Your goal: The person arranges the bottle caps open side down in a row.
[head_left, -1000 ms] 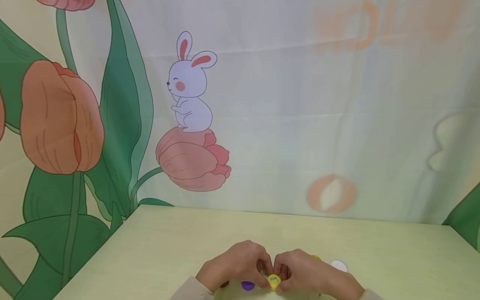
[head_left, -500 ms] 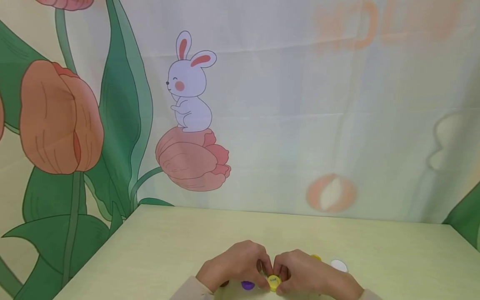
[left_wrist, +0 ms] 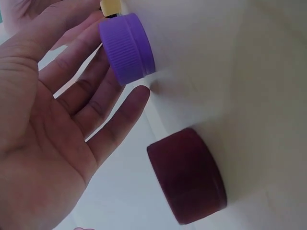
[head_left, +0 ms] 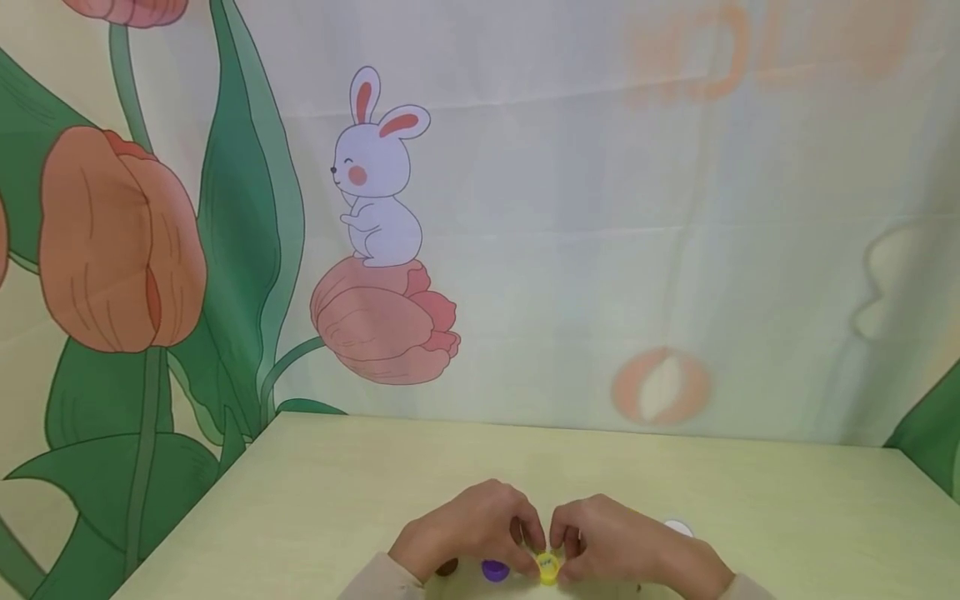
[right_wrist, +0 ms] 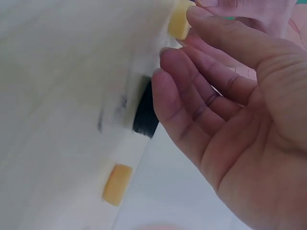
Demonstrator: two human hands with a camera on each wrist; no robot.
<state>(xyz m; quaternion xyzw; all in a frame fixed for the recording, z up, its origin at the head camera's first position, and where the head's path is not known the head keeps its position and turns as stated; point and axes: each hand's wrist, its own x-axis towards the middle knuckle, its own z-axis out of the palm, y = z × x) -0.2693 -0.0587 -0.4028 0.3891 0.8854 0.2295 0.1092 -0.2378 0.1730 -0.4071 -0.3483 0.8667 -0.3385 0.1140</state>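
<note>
Evidently the grip is shared: the left hand (head_left: pixel 487 525) and the right hand (head_left: pixel 618 537) pinch the yellow cap (head_left: pixel 548 569) from opposite sides, likely to steady it while leaving its top uncovered. That cap is small, round and bright, with dark marks on its upper face; whether it touches the table (head_left: pixel 360 475) cannot be told. Beside the left hand rest a ribbed purple cap (left_wrist: pixel 128 50) and a dark red cap (left_wrist: pixel 187 177); near the right, a black cap (right_wrist: pixel 146 115) and an orange-yellow piece (right_wrist: pixel 117 185), presumably kept within reach
</note>
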